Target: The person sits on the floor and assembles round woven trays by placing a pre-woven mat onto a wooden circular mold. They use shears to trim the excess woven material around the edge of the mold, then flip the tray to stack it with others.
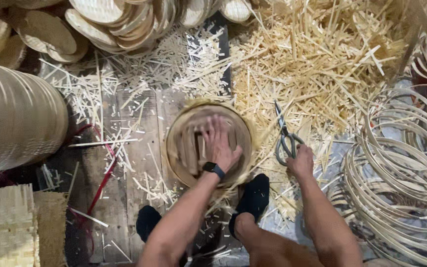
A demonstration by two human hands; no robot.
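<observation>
- Now we are pressing our left hand [218, 143] flat, fingers spread, inside the round bamboo basket [176, 148]; it is gripping nothing, only bearing down on the woven base.
- Just outside that palm the rim is ringing the hand, frayed strip ends sticking out along its edge (so trimming looks unfinished, we judge).
- We are closing our right hand [301, 160] on the handles of the scissors [285, 136], blades pointing away from the wrist, lying on the bamboo offcuts [322, 59].
- Beyond the scissors hand, bamboo hoops [401, 168] are waiting; finished woven discs [109, 22] are piling up far past the basket.
</observation>
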